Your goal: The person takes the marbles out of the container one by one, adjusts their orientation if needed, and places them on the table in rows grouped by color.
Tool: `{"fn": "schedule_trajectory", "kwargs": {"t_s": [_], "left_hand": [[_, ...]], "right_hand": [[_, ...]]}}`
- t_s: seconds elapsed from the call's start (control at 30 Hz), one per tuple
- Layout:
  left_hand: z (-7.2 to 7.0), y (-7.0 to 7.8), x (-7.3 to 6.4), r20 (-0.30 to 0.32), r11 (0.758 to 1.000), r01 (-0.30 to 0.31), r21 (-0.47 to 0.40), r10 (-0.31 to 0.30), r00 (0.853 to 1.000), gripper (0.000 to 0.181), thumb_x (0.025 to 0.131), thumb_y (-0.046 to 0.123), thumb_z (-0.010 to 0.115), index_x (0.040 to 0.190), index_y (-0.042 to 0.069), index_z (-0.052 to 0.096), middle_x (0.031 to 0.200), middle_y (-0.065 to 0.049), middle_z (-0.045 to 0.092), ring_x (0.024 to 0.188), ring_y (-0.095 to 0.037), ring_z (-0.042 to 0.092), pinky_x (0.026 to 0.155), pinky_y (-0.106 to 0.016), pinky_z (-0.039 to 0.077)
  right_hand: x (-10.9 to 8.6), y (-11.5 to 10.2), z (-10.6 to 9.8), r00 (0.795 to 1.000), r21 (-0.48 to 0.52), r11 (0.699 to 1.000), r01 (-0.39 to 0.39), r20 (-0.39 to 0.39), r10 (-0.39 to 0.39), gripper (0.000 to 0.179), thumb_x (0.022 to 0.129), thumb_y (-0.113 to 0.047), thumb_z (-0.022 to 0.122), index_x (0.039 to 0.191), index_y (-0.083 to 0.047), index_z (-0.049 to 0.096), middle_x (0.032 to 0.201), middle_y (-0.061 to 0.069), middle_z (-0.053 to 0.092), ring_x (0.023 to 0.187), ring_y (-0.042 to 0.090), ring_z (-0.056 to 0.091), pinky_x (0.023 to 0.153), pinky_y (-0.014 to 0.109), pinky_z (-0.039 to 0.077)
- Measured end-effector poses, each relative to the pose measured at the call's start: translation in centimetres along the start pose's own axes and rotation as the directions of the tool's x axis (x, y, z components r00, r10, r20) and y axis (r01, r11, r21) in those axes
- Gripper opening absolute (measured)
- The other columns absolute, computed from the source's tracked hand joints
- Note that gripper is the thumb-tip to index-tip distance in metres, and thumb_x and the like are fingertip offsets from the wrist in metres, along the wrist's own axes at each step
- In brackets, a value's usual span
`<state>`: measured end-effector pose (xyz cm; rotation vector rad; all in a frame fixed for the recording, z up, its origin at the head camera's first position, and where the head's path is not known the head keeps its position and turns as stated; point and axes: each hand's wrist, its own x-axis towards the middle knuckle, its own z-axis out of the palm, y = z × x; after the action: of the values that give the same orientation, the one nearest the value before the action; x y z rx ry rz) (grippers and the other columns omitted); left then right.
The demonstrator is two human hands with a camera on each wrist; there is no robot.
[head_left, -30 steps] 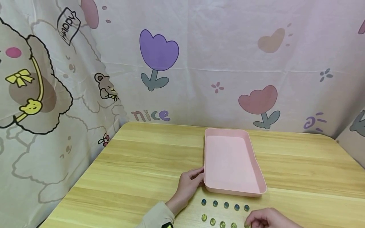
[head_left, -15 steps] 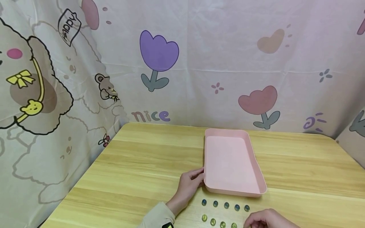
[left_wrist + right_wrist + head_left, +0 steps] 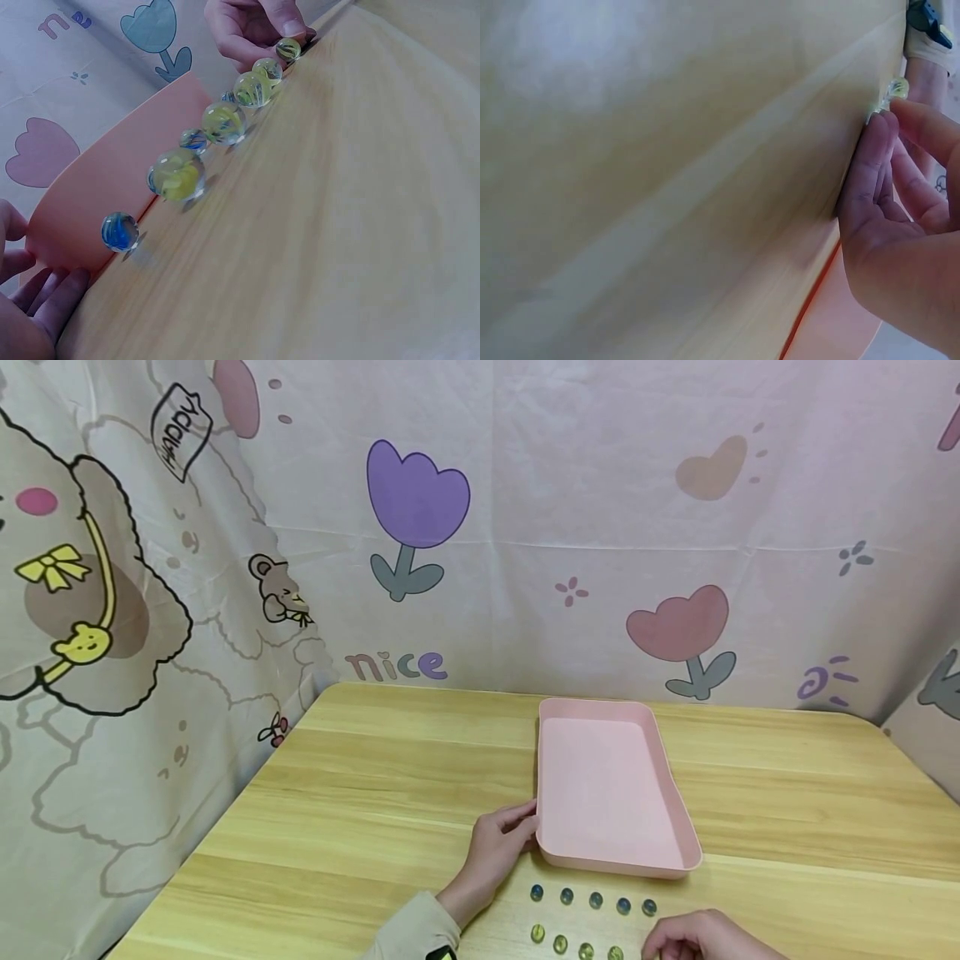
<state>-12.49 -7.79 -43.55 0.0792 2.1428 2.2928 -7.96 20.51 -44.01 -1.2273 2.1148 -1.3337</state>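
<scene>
My left hand (image 3: pixel 498 847) rests its fingertips against the outer left wall of a shallow pink tray (image 3: pixel 600 868). At the bottom of the head view my right hand (image 3: pixel 697 935) is low over the table. Its thumb and fingertips pinch a clear marble with a yellow swirl (image 3: pixel 288 49), the far end of a yellow row in the left wrist view. Several more yellow marbles (image 3: pixel 560 944) run leftward from it. Between them and the tray lies a row of blue marbles (image 3: pixel 596 900). The pinched marble is hidden in the head view.
The pink tray stands on a wood-grain table (image 3: pixel 390 752) and has nothing in it. A printed cloth (image 3: pixel 525 527) with flowers and bears hangs behind the table and along its left side. A dark band (image 3: pixel 930 22) is on the left wrist.
The right hand has shifted very slightly toward the near edge, and the yellow marble at its fingertips has gone out of sight in the head view. The left hand and tray stay put.
</scene>
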Motion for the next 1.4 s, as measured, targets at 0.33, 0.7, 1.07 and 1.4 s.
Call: {"fn": "schedule_trajectory", "kwargs": {"t_s": [0.33, 0.7, 1.07, 1.4], "left_hand": [[-0.1, 0.0, 0.1, -0.008, 1.000, -0.002, 0.008, 0.002, 1.000, 0.033, 0.092, 0.009, 0.064, 0.122, -0.005, 0.063, 0.120, -0.019, 0.062, 0.094, -0.022, 0.066, 0.078, -0.025, 0.058], [0.0, 0.1, 0.1, -0.004, 1.000, 0.000, 0.006, 0.000, 1.000, 0.033, 0.092, 0.008, 0.063, 0.122, -0.005, 0.063, 0.117, -0.018, 0.063, 0.095, -0.023, 0.066, 0.078, -0.025, 0.058], [0.0, 0.2, 0.1, -0.010, 1.000, 0.001, 0.016, 0.000, 1.000, 0.032, 0.092, 0.008, 0.063, 0.122, -0.005, 0.063, 0.118, -0.018, 0.063, 0.096, -0.023, 0.066, 0.077, -0.025, 0.058], [0.2, 0.4, -0.1, -0.024, 1.000, 0.010, 0.017, -0.010, 1.000, 0.032, 0.091, 0.009, 0.065, 0.120, -0.004, 0.064, 0.117, -0.017, 0.065, 0.089, -0.021, 0.068, 0.076, -0.026, 0.058]], "right_hand": [[0.2, 0.1, 0.1, 1.000, -0.002, 1.000, -0.011, -0.012, 0.011, 0.015, 0.082, 0.004, 0.067, 0.091, -0.008, 0.066, 0.075, -0.018, 0.055, 0.066, -0.009, 0.048, 0.046, 0.014, 0.044], [0.1, 0.2, 0.0, 1.000, 0.014, 0.999, -0.030, -0.002, 0.030, 0.015, 0.082, 0.004, 0.066, 0.093, -0.007, 0.066, 0.078, -0.021, 0.055, 0.067, -0.009, 0.048, 0.046, 0.015, 0.045], [0.1, 0.0, -0.3, 0.999, 0.020, 0.999, -0.035, 0.009, 0.035, 0.018, 0.080, 0.007, 0.066, 0.095, -0.003, 0.065, 0.080, -0.021, 0.054, 0.068, -0.008, 0.049, 0.047, 0.017, 0.046], [-0.2, -0.8, -1.2, 0.986, 0.211, 0.964, -0.159, 0.093, 0.142, 0.016, 0.086, 0.006, 0.063, 0.102, 0.007, 0.061, 0.083, -0.018, 0.056, 0.070, -0.004, 0.052, 0.054, 0.017, 0.047]]}}
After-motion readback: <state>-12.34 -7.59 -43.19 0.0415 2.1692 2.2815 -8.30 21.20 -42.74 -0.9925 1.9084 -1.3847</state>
